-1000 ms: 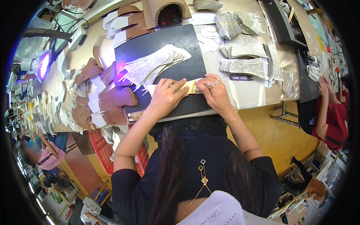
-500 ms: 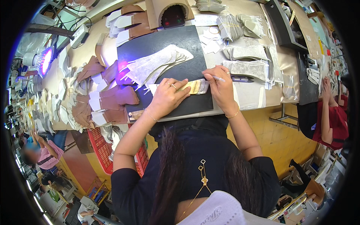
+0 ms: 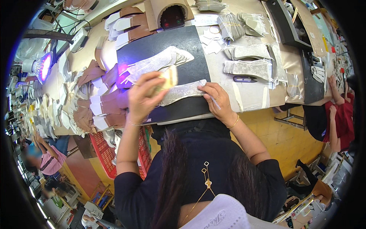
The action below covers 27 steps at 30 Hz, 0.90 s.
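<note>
The grey glittery strip (image 3: pixel 182 92) lies on the black mat (image 3: pixel 164 49) between both hands, long axis running left-right; the right hand (image 3: pixel 216 97) presses its right end, fingers closed around a thin pen; the left hand (image 3: pixel 144 97), raised over its left end, grips a small yellowish block (image 3: pixel 170 77).

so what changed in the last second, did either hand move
The left hand has lifted off the black mat, raising a small pale yellow piece. The right hand stays pressed on the grey fabric strip, thin tool in its fingers.
</note>
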Motion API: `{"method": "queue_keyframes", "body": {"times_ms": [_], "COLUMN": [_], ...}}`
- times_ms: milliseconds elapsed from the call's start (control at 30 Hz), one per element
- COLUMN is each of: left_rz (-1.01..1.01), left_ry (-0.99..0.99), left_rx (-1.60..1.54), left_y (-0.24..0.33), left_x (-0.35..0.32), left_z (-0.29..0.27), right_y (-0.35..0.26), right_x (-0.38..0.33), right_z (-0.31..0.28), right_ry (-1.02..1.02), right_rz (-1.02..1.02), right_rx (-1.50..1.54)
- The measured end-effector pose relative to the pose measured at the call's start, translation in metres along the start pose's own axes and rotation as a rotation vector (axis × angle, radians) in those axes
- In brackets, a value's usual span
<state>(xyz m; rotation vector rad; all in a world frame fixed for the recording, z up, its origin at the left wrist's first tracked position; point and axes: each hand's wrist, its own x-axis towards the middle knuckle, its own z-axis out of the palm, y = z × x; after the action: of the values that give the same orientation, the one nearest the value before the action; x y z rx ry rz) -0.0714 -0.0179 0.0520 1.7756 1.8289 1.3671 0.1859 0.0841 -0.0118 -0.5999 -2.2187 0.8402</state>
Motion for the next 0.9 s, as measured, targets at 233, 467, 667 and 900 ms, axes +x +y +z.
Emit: {"method": "queue_keyframes", "body": {"times_ms": [233,467,667,900], "left_rz": [-0.004,0.0,0.204,0.21], "left_ry": [0.387,-0.078,-0.329,-0.414], "left_rx": [-0.066,0.368,0.331,0.205], "left_y": [0.031,0.003,-0.011,-0.006], "left_x": [0.023,0.052,0.026,0.005], "left_z": [-0.078,-0.036,0.035,0.064], "right_y": [0.0,0.001,0.006,0.007], "right_x": [0.005,0.004,0.003,0.007], "right_z": [0.001,0.002,-0.017,-0.026], "right_ry": [0.025,0.039,0.187,0.18], "right_rz": [-0.068,-0.051,0.121,0.14], "right_rx": [-0.022,0.024,0.155,0.131]}}
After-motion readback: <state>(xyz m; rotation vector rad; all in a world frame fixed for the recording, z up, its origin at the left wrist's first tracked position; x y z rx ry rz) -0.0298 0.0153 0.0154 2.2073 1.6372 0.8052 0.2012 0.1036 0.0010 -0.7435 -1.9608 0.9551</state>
